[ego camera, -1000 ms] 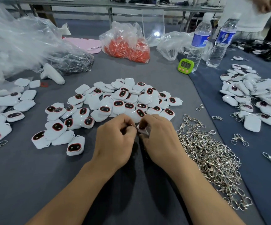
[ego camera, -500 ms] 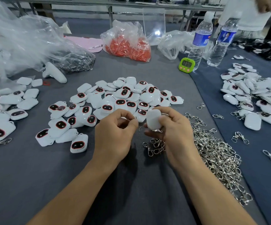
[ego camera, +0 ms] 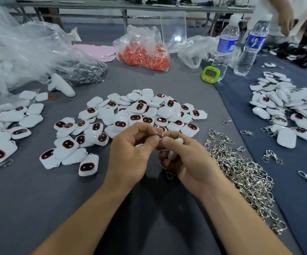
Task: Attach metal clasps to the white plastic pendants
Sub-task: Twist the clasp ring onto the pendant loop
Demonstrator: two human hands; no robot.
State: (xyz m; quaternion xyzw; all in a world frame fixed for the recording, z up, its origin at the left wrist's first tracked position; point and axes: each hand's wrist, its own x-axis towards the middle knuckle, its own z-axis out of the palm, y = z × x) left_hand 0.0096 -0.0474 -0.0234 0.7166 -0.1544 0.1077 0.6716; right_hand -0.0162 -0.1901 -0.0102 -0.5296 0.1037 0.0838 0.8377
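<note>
My left hand (ego camera: 132, 155) and my right hand (ego camera: 187, 159) meet fingertip to fingertip above the grey table. Between the fingertips both hands pinch a small metal clasp (ego camera: 159, 135). My right hand also holds a white plastic pendant (ego camera: 173, 152) in its curled fingers, mostly hidden. More clasps (ego camera: 169, 174) dangle below the right hand. A heap of white pendants (ego camera: 139, 115) with dark red-rimmed faces lies just beyond the hands. A long pile of loose metal clasps (ego camera: 244, 173) runs along the right.
More pendants lie at the left (ego camera: 3, 126) and on the blue cloth at the right (ego camera: 292, 111). At the back stand a bag of orange parts (ego camera: 145, 56), clear plastic bags (ego camera: 29, 50), two water bottles (ego camera: 226, 45), a green timer (ego camera: 210, 74). Another person's hands (ego camera: 303, 19) work at the far right.
The white pendant, held up in plain view in my right hand half a second ago, is now tucked into the fingers. Both hands have come together on a clasp.
</note>
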